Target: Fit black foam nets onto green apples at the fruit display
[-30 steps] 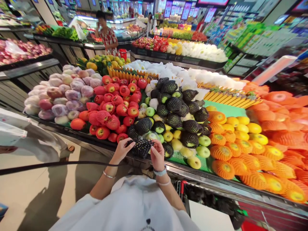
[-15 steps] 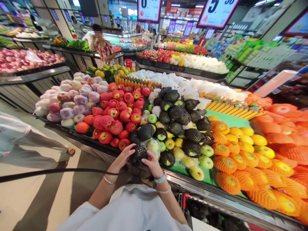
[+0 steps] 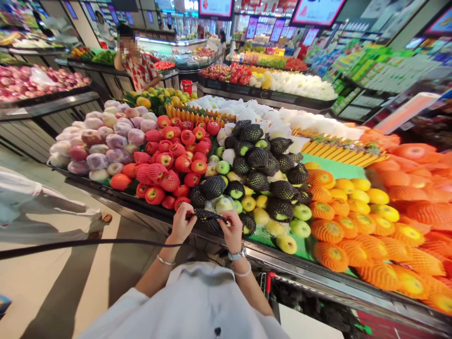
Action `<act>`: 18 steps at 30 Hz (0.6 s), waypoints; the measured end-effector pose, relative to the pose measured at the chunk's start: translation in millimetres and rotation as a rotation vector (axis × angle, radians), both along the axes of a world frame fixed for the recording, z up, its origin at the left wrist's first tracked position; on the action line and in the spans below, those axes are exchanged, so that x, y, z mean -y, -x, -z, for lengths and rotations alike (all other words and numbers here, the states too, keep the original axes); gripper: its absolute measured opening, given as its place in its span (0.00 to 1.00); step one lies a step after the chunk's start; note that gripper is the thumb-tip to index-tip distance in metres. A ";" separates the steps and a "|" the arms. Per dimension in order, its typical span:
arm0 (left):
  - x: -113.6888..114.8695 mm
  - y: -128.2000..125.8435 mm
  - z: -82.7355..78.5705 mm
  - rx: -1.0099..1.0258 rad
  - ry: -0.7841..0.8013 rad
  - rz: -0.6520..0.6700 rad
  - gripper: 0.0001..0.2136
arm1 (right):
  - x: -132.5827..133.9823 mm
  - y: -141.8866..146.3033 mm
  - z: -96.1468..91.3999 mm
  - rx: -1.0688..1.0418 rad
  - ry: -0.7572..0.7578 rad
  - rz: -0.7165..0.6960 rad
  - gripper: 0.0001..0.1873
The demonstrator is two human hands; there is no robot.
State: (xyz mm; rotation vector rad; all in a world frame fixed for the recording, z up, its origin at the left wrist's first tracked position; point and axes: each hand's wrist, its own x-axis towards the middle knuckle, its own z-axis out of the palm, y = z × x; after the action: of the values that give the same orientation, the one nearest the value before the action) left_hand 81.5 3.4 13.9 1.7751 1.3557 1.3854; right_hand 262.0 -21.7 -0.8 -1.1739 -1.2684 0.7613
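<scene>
Near the front edge of the fruit stand, a black foam fruit net point(image 3: 205, 214) is stretched sideways between my two hands. My left hand point(image 3: 182, 223) pinches its left end, and my right hand point(image 3: 232, 230) grips the right end between thumb and fingers. Just behind the net sit dark-netted fruit point(image 3: 213, 187) and a green apple in clear wrap point(image 3: 223, 204). Something dark and netted shows below the stretched net, but I cannot make out whether it is held or lying on the stand.
Red-netted apples point(image 3: 165, 160) are heaped to the left, with wrapped pale pink fruit point(image 3: 116, 140) beyond. Orange-netted fruit point(image 3: 330, 254) fills the right side. A metal rail point(image 3: 303, 269) edges the stand, and a cart point(image 3: 270, 282) is below it. Another person point(image 3: 137, 68) stands behind the display.
Both hands have turned and lifted slightly. The black net, rounded between my fingers before, is now drawn out flat between them. The view has shifted a little.
</scene>
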 end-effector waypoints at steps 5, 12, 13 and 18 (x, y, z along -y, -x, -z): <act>0.9 0.4 -2.9 0.154 0.146 0.179 0.17 | 3.0 1.5 1.1 0.021 -0.002 0.006 0.04; -5.1 3.8 -1.9 0.318 0.453 0.548 0.35 | 8.4 2.9 0.6 -0.042 -0.095 0.072 0.07; -3.9 3.6 -0.7 0.335 0.476 0.562 0.34 | 9.1 3.6 0.5 -0.039 -0.109 0.077 0.08; 7.1 3.1 -1.5 0.339 0.490 0.695 0.37 | 10.5 6.0 4.4 0.065 -0.139 0.089 0.15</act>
State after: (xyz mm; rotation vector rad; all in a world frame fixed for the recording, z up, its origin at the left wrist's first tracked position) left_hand 78.3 -3.7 15.4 1.3937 0.7022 0.8252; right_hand 256.0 -32.1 -5.2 -1.1419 -1.2928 0.5644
